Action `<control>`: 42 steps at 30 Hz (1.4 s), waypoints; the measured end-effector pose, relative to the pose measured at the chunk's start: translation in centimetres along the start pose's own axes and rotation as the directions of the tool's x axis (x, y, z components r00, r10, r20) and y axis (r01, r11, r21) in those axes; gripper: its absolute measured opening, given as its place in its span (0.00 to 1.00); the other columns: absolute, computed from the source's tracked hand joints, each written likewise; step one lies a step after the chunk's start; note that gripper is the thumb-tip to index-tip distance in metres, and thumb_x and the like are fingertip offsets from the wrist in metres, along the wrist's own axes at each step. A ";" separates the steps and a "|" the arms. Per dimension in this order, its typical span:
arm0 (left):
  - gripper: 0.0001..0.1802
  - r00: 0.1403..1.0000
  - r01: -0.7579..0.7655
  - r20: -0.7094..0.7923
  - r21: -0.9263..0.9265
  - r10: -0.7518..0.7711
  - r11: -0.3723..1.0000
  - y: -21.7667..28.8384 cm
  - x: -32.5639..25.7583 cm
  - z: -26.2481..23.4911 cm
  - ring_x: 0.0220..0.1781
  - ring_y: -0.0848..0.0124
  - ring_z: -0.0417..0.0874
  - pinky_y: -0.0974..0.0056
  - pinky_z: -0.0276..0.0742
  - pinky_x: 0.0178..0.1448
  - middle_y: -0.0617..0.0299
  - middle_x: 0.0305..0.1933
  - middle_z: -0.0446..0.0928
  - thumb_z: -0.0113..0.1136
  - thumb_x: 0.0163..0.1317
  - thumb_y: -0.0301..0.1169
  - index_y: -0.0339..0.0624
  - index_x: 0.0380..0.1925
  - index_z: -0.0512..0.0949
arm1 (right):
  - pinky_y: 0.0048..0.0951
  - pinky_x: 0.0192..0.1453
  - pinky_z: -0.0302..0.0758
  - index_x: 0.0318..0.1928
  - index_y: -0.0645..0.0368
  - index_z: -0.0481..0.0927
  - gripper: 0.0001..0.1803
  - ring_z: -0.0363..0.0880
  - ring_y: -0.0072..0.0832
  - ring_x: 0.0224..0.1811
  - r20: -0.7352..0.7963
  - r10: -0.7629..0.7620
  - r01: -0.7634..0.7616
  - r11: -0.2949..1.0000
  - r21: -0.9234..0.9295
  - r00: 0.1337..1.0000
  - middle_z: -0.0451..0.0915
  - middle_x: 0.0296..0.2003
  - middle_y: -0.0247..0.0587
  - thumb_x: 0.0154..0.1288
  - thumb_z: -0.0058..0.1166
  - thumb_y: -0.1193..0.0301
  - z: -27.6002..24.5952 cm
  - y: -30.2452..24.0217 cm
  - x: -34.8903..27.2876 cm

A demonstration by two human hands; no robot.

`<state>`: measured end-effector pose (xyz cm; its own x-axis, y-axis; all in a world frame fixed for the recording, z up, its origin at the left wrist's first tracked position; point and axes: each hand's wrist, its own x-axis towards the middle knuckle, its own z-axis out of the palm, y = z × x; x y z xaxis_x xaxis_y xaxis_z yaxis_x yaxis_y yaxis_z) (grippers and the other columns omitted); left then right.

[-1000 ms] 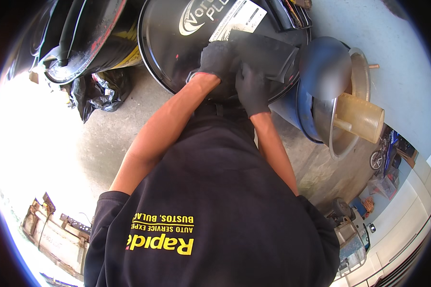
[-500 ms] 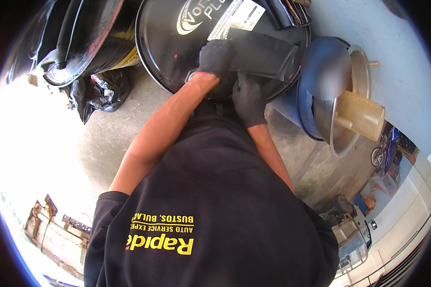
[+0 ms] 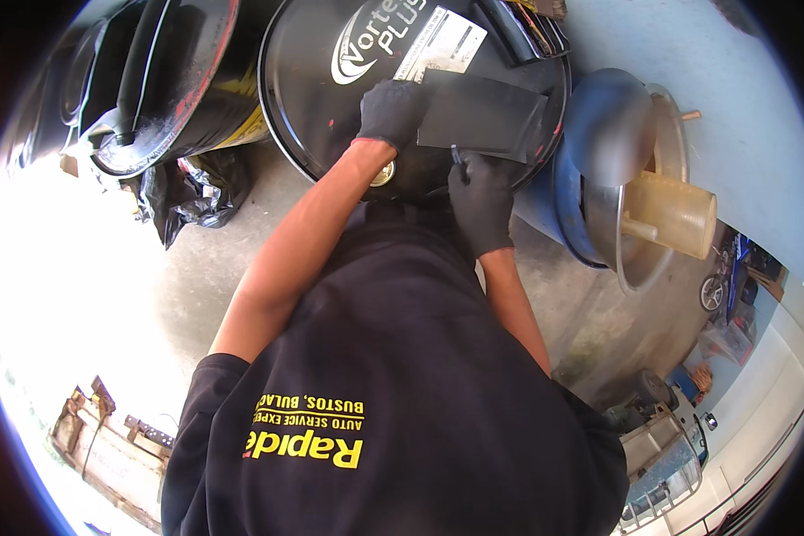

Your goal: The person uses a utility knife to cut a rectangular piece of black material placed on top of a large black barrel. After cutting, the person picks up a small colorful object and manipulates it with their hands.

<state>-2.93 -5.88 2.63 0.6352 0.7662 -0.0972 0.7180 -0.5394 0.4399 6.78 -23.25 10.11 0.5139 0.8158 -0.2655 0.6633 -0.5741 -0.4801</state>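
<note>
Right hand (image 3: 482, 201) has shifted rightward; left hand (image 3: 393, 112) touches black sheet (image 3: 484, 116).

2 black-gloved hands (image 3: 392, 113) (image 3: 482, 201), 1 black sheet (image 3: 478, 116) (layers unclear), 2+ black drums (image 3: 317, 89) (image 3: 219, 98), 1 blue drum (image 3: 573, 210), 1 metal basin (image 3: 637, 268), 1 translucent jug (image 3: 677, 214), 1 black plastic bag (image 3: 192, 192).

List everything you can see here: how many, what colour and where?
Sheet: 1, dark grey, over a drum
Drums: at least 2, black, top centre and upper left
Label: 1, white, on the centre drum
Blue drum: 1, blue, right
Basin: 1, silver, at the blue drum
Jug: 1, yellowish, in the basin
Bag: 1, black, left floor
Wall: 1, pale blue, right
Far clutter: mixed, too small to count
Shirt: 1, black, lower centre
Left hand: 1, dark-gloved, sheet's left edge
Right hand: 1, dark-gloved, sheet's near edge
</note>
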 end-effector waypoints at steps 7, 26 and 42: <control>0.23 0.998 -0.015 -0.061 0.008 0.016 1.000 -1.2 0.7 -0.6 0.48 0.52 0.88 0.48 0.85 0.52 0.57 0.45 0.87 0.71 0.64 0.44 0.71 0.60 0.86 | 0.54 0.47 0.81 0.48 0.61 0.85 0.11 0.87 0.57 0.43 -0.242 -0.188 0.218 0.970 0.106 0.952 0.87 0.38 0.56 0.71 0.58 0.68 3.0 -0.6 6.5; 0.17 0.994 -0.072 -0.086 -0.010 0.071 0.997 -1.7 0.7 0.1 0.43 0.52 0.88 0.49 0.85 0.47 0.58 0.41 0.87 0.64 0.66 0.55 0.68 0.51 0.89 | 0.55 0.41 0.77 0.40 0.62 0.85 0.18 0.85 0.60 0.36 -0.332 -0.174 0.230 0.963 0.139 0.927 0.84 0.31 0.60 0.78 0.54 0.59 5.6 -1.0 7.0; 0.18 0.994 -0.074 -0.087 -0.053 0.069 0.996 -1.8 0.8 0.1 0.43 0.51 0.87 0.47 0.85 0.47 0.56 0.42 0.87 0.64 0.66 0.55 0.67 0.50 0.90 | 0.53 0.46 0.80 0.47 0.62 0.86 0.15 0.87 0.60 0.43 -0.272 -0.119 0.159 0.978 0.131 0.955 0.87 0.39 0.61 0.78 0.55 0.62 5.9 -0.8 6.9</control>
<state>-3.70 -4.35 1.62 0.6562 0.7545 0.0115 0.6530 -0.5754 0.4924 6.63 -16.73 3.70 0.5598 0.8281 0.0310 0.6594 -0.4225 -0.6218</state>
